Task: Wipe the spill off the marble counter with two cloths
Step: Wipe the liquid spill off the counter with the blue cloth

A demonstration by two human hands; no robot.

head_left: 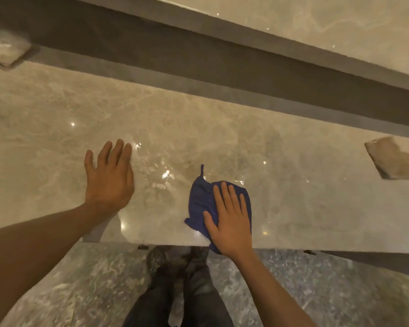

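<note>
A glossy beige marble counter (57, 119) runs across the view. A clear wet spill (162, 171) glistens on it between my hands. My right hand (229, 220) lies flat on a blue cloth (200, 201) near the counter's front edge, just right of the spill; the cloth's lower corner hangs over the edge. My left hand (109, 175) rests flat on the counter left of the spill, fingers apart, with nothing under or in it. A tan cloth (391, 159) lies at the far right of the counter, away from both hands.
A pale folded cloth or pad (5, 51) lies at the far left back. Behind the counter runs a dark recessed channel (198, 67), then a higher marble ledge (316, 27). Below the front edge are my legs and shoes (175, 279) on a speckled floor.
</note>
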